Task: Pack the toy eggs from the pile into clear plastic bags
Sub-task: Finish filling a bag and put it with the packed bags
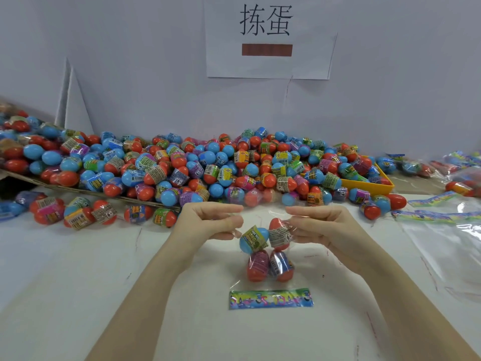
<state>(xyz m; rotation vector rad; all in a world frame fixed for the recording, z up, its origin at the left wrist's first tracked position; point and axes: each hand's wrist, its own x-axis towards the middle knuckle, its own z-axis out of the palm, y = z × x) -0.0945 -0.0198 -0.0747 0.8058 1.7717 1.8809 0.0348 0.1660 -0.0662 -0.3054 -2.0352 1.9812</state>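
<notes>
Four toy eggs (268, 250) sit in clear bag (263, 280) just below your hands. Left hand (208, 221) and right hand (320, 225) each pinch bag mouth edge. Film looks thin, slippery; eggs hard, light, roll easily. Keep grip at rim, not eggs.

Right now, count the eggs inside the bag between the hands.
4: a blue egg upper left, a red egg upper right, two more eggs side by side below. Others could be hidden.

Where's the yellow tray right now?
Head view, right of centre at the back: the yellow tray sits at the right end of the egg pile, partly buried by eggs, just left of the filled bags.
</notes>
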